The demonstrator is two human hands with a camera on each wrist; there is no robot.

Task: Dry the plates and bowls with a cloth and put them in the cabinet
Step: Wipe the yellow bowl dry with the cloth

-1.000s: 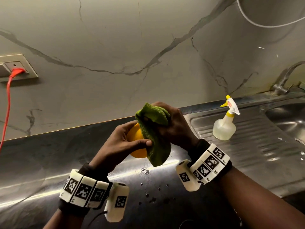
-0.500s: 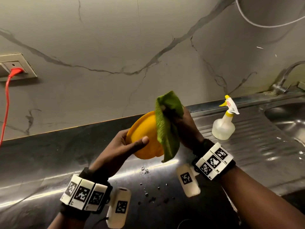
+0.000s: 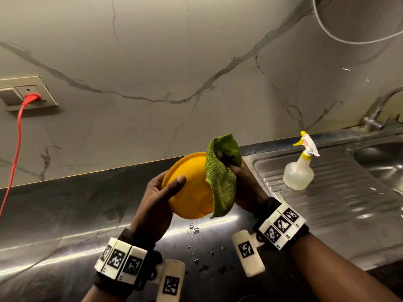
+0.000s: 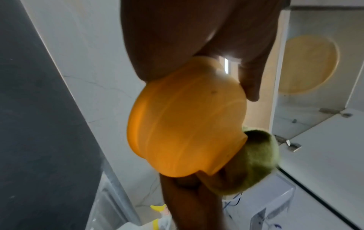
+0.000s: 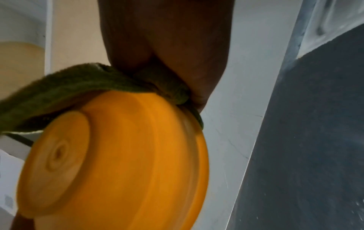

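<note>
Hands clamped – left (image 3: 160,194) on bowl (image 3: 188,188), right (image 3: 244,182) w/ cloth (image 3: 221,171), spray bottle (image 3: 299,168) nearby.

Both wrists: black bands (image 3: 304,232), white blocks (image 3: 121,259) with black square codes; bare forearms.

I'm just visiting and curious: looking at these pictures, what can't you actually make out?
- Inside of the orange bowl: all three views show only its outside.
- Right hand fingers: head view, covered by the green cloth.
- Left hand fingers: behind the bowl; only the thumb shows.
- Tap: cut off by the right edge.
- Spray bottle label: too small to read.
- Round pale shape in the wrist views: blurred.
</note>
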